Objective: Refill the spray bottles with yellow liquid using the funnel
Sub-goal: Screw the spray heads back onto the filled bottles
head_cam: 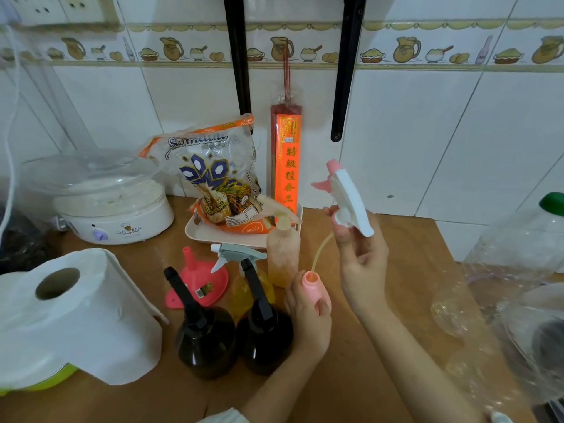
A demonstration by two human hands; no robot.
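Left hand: the left hand [308,312], in the lower centre of the frame, has its fingers curled round a small pink plastic bottle [316,286]; the open neck of the bottle points up.
Right hand: the right hand [358,254], right of centre, pinches a white and pink trigger spray head [348,198] and holds it above the bottle.
Tube: a thin yellowish dip tube [320,250] hangs from the spray head, and its end is just beside the bottle neck.
Funnel: a pink plastic funnel [198,283] lies on the brown wooden table [351,377], left of centre, with its spout up.
Other bottles: two dark bottles with black spray heads [232,331] stand in front of the funnel; a yellow bottle with a grey trigger [244,270] and a frosted bottle holding some yellow liquid [282,254] stand behind them.
Lower left: a white paper roll [76,312].
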